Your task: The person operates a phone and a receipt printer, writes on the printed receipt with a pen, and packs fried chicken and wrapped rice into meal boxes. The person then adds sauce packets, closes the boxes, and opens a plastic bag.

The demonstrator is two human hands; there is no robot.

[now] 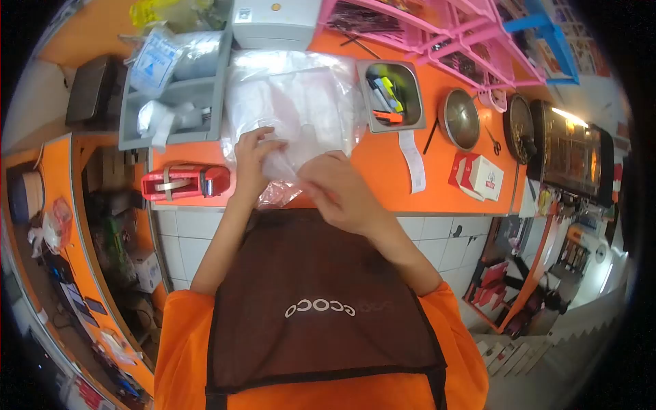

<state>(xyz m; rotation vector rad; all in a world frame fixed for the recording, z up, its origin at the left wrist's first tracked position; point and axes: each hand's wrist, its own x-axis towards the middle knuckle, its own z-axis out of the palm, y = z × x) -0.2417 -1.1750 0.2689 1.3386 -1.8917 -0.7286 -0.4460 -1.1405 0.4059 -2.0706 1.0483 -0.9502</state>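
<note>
A stack of clear plastic bags [328,89] lies on the orange counter in front of me. At its near edge, my right hand [343,193] is closed in a pinch on a thin, see-through plastic bag [281,165]. My left hand [253,156] has its fingers bent over the other side of this bag and seems to grip it too. Crinkled clear plastic [280,193] hangs at the counter edge below the hands. To the left of my left hand sits a red tape dispenser [184,183] with a roll in it.
A grey divided tray [174,140] holds plastic packs at the left. On the right are a metal container [396,67] of markers, a paper slip [412,164], a metal bowl [459,119], scissors [495,141] and small boxes [485,179]. Pink racks [451,41] stand behind.
</note>
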